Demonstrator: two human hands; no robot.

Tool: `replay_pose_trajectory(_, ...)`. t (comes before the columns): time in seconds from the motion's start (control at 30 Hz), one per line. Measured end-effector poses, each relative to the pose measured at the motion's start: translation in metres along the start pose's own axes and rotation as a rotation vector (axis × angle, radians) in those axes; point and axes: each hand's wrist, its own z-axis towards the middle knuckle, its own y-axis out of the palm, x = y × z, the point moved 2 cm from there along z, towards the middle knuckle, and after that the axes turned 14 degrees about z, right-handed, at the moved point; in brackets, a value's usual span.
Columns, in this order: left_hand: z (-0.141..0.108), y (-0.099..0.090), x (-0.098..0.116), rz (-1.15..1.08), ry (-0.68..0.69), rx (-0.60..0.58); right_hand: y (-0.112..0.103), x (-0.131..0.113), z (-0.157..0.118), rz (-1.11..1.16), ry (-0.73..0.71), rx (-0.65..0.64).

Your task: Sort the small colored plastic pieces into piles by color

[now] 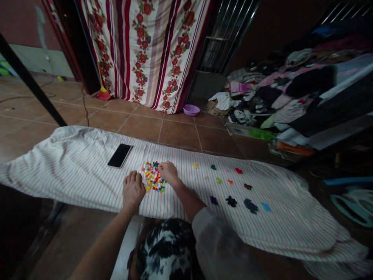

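Observation:
A pile of small multicoloured pieces lies on the striped cloth. My right hand is at the pile's upper right edge, its fingers pinched together; anything between them is too small to name. Flat beside the pile's left side rests my left hand, palm down, holding nothing. To the right, small groups sorted by colour are spread out, among them yellow, red, black, dark grey and blue ones.
A phone with a dark screen lies left of the pile. Beyond the cloth are a floral curtain, a purple basin and a red dustpan on the tiled floor. Heaped clothes fill the right side.

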Motion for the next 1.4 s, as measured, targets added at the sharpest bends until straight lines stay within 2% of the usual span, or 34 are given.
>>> replay_pose_trajectory(0.27,0.000,0.001,0.001,0.047,0.009,0.026,0.004,-0.016,0.023,-0.037,0.256,-0.118)
replay_pose_trajectory(0.43,0.000,0.001,0.000,0.059,0.023,0.037,0.003,-0.020,0.028,-0.049,0.312,-0.141)
replay_pose_trajectory(0.63,0.000,0.000,0.001,0.044,0.015,0.036,0.001,-0.022,0.016,-0.001,0.287,-0.138)
replay_pose_trajectory(0.77,0.000,0.000,0.001,0.037,0.013,0.027,0.003,-0.024,0.018,-0.065,0.269,-0.169)
replay_pose_trajectory(0.97,0.000,-0.001,0.001,0.035,0.014,0.013,0.009,-0.031,0.016,-0.106,0.163,-0.148)
replay_pose_trajectory(1.17,0.000,-0.001,0.001,0.014,0.006,0.017,0.007,-0.024,0.005,0.004,0.097,-0.045)
replay_pose_trajectory(1.4,0.000,-0.001,0.001,0.015,0.008,0.008,0.004,0.004,0.007,0.426,0.188,0.080)
